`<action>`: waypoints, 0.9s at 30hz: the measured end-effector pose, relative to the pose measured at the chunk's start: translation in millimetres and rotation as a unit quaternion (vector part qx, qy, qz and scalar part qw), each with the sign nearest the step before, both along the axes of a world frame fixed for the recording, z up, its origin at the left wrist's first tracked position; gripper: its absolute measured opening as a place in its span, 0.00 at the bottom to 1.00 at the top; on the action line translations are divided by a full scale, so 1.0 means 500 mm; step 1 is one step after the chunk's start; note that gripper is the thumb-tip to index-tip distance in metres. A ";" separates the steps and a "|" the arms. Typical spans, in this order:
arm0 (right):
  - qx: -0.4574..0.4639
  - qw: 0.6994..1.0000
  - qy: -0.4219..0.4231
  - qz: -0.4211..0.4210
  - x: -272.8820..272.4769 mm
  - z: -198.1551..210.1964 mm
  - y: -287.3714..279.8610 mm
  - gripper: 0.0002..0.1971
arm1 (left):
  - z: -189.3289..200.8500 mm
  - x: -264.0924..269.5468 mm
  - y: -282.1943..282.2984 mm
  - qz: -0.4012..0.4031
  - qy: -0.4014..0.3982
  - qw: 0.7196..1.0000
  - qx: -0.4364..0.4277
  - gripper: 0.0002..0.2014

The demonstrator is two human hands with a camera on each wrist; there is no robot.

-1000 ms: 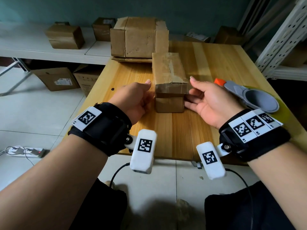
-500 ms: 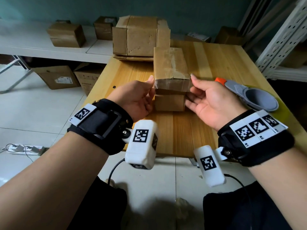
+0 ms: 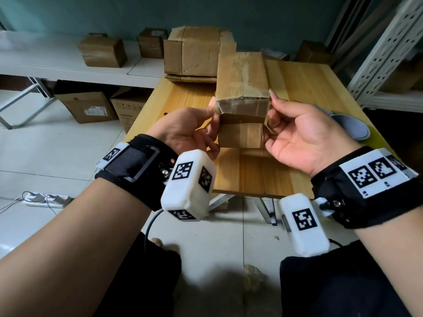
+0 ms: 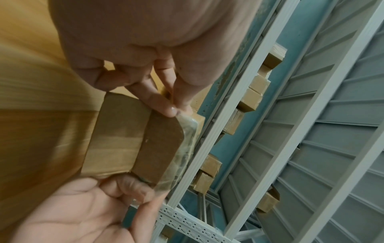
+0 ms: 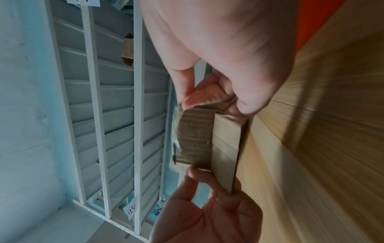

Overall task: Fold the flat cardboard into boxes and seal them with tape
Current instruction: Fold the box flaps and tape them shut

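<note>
A small brown cardboard box (image 3: pixel 241 81) with clear tape along its top seam is held above the wooden table (image 3: pixel 251 175). My left hand (image 3: pixel 211 124) grips its near left corner, thumb up on the taped edge. My right hand (image 3: pixel 272 114) grips the near right corner the same way. The near end shows two flaps with a dark gap between them. In the left wrist view the box (image 4: pixel 124 139) sits between my left hand (image 4: pixel 166 102) and my right hand (image 4: pixel 124 185). The right wrist view shows the box (image 5: pixel 197 139) end-on.
A stack of flat cardboard (image 3: pixel 196 53) stands at the table's far edge. A grey tape dispenser (image 3: pixel 350 128) lies behind my right hand. Boxes sit on a white shelf (image 3: pixel 103 52) and on the floor at left (image 3: pixel 84 106). A metal rack (image 3: pixel 384 53) stands right.
The box has come up off the table and toward me. Both hands have closed on its near corners, thumbs now on the taped top edge.
</note>
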State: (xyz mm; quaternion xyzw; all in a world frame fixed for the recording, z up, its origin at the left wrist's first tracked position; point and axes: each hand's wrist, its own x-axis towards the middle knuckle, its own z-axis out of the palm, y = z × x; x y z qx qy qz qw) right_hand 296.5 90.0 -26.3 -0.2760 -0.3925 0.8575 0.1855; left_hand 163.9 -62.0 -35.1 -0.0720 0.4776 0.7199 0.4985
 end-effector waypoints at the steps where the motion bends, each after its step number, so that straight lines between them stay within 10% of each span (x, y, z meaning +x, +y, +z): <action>1: -0.003 1.000 0.003 0.005 0.006 0.003 -0.004 0.03 | 0.000 0.004 -0.007 -0.003 -0.002 1.000 0.006 0.09; 8: -0.031 0.998 0.022 0.042 0.040 0.026 -0.042 0.03 | 0.005 0.040 -0.033 -0.016 0.018 1.000 0.011 0.22; 17: -0.050 0.996 0.022 0.070 0.032 0.028 -0.053 0.30 | 0.036 0.066 -0.035 0.025 -0.037 0.996 0.072 0.12; 27: -0.011 0.987 0.021 0.158 0.011 0.022 -0.072 0.33 | 0.021 0.049 -0.022 0.058 -0.029 0.996 0.054 0.10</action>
